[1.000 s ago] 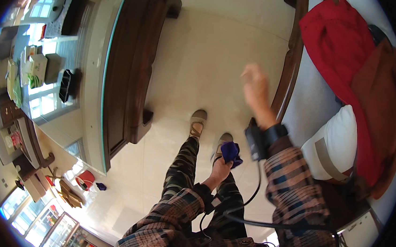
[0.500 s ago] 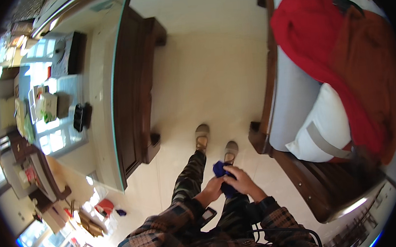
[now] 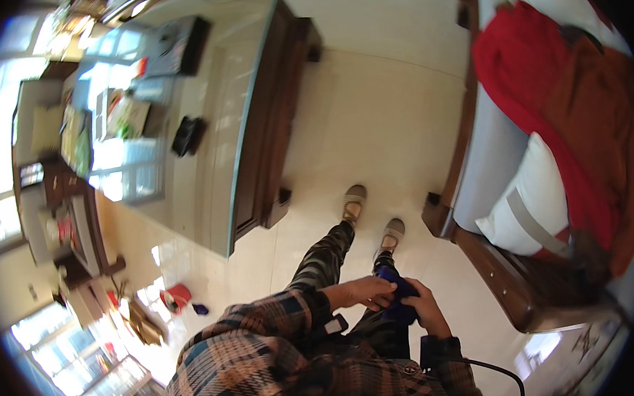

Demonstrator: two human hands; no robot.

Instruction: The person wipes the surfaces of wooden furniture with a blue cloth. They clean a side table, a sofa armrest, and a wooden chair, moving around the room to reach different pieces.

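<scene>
Both hands meet in front of my body, around a bunched dark purple-blue cloth (image 3: 399, 313). My left hand (image 3: 369, 291) closes on its left side with the fingers bent over it. My right hand (image 3: 426, 307) grips the cloth from the right. Part of the cloth sticks out above the fingers and part hangs below; its exact kind cannot be made out. Below the hands are my patterned trousers and my grey-brown shoes (image 3: 353, 202) on the floor.
A glass-topped wooden table (image 3: 215, 199) stands at left, bearing a black tray (image 3: 189, 136) and a box (image 3: 129, 116). At right is a wooden sofa with a white cushion (image 3: 531, 187), a red garment (image 3: 519, 48) and a brown garment (image 3: 587, 95). A red bucket (image 3: 176, 297) sits at lower left.
The view has swung, so table and sofa appear shifted right. Both hands still hold the cloth; the left hand now reaches across it more flatly, the right is more upright.
</scene>
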